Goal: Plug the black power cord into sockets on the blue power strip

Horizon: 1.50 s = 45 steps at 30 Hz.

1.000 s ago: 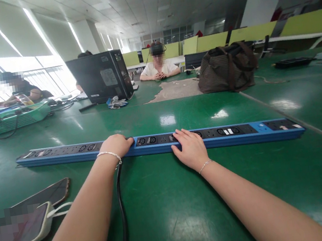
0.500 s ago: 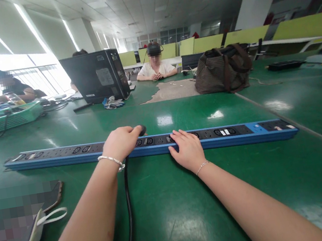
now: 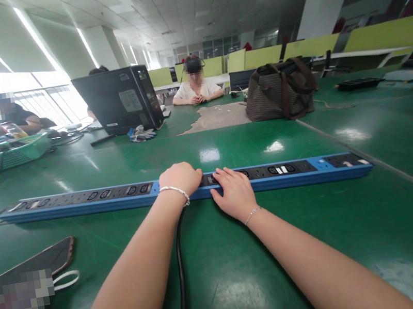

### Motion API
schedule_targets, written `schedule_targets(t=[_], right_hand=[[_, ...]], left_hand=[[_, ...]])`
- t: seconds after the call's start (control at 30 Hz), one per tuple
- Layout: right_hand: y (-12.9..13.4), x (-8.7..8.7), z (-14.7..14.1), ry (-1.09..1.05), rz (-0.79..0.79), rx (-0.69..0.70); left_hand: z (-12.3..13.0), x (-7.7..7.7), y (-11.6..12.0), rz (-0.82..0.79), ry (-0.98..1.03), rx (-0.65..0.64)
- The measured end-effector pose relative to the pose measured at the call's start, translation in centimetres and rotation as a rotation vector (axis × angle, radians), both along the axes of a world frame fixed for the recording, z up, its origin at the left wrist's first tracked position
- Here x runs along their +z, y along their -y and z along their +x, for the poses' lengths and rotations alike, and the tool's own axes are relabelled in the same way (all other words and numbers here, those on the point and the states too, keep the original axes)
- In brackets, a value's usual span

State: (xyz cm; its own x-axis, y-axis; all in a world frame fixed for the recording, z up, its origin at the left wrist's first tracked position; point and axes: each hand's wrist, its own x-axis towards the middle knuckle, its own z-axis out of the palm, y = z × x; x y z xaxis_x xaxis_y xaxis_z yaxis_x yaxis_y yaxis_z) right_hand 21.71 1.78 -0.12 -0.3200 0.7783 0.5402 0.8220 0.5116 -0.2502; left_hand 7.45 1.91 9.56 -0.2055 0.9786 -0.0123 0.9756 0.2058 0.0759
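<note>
A long blue power strip (image 3: 82, 209) with a row of black sockets lies across the green table in front of me. My left hand (image 3: 181, 179), wearing a silver bracelet, is closed just over its middle. Inside that hand is the black plug of a power cord (image 3: 181, 273); the plug itself is hidden by my fingers, and the cord runs from under my wrist toward the near edge. My right hand (image 3: 234, 190) rests open on the strip just to the right, fingers laid across the sockets and thumb toward the near side.
A phone (image 3: 59, 253) and a blurred-out item with a white loop (image 3: 69, 275) lie at the near left. Further back are a green basket (image 3: 15, 158), a black computer case (image 3: 112, 106), gloves (image 3: 141, 133) and a brown bag (image 3: 275, 94). A person (image 3: 196, 91) sits opposite.
My left hand has moved right along the strip with the plug and cord, close to my right hand. The plug's end, visible before, is now hidden. My right hand stays on the strip.
</note>
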Motion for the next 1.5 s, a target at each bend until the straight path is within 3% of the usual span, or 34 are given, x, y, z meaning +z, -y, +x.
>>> schedule_targets(t=[0.53,0.9,1.17,1.5], right_hand=[[-0.1,-0.2,-0.1,-0.032,0.019,0.008],[-0.1,-0.1,-0.1,-0.031,0.032,0.009],[-0.1,-0.2,-0.1,-0.022,0.028,0.006],[-0.1,-0.1,-0.1,-0.024,0.025,0.01]], left_hand=[[1.6,0.7,-0.4,-0.008,-0.067,-0.013],[1.2,-0.2,-0.6,-0.03,0.0,0.004],[1.1,-0.1,-0.9,-0.103,-0.011,-0.025],[2.3,-0.6,-0.1,-0.098,-0.077,-0.054]])
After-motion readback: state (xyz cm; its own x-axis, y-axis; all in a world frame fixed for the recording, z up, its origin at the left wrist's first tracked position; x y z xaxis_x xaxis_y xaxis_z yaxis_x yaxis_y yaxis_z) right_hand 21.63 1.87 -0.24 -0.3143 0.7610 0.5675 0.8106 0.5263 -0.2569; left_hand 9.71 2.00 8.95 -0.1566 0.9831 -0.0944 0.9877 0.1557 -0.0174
